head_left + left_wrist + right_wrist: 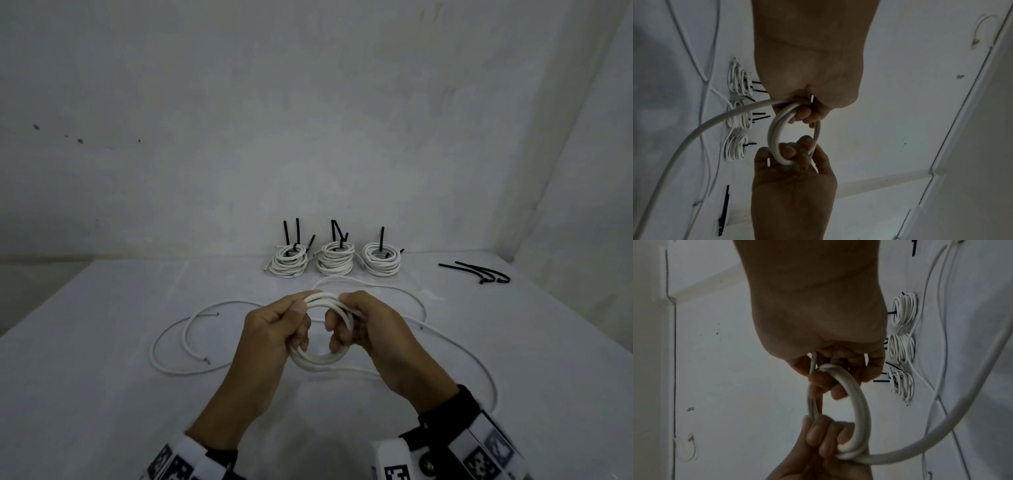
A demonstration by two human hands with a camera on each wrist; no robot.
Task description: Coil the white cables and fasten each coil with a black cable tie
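Note:
A small coil of white cable (pixel 317 359) hangs upright above the table between both hands. My left hand (pixel 291 318) grips its left side, fingers curled round the loops. My right hand (pixel 342 327) grips the right side with fingers hooked through the ring. In the left wrist view the coil (pixel 774 129) runs from my left hand (pixel 803 115) down to my right hand (pixel 793 155). The cable's free length (pixel 962 431) leaves the coil (pixel 861 410) beside my left hand (pixel 818 438); my right hand (pixel 828 374) is above. Loose black cable ties (pixel 479 272) lie far right.
Three stacks of tied coils (pixel 289 263), (pixel 335 262), (pixel 381 262) stand in a row at the table's back, black tie tails sticking up. Another loose white cable (pixel 171 342) curves on the left. Cable slack (pixel 479 359) loops on the right. Walls close the back and right.

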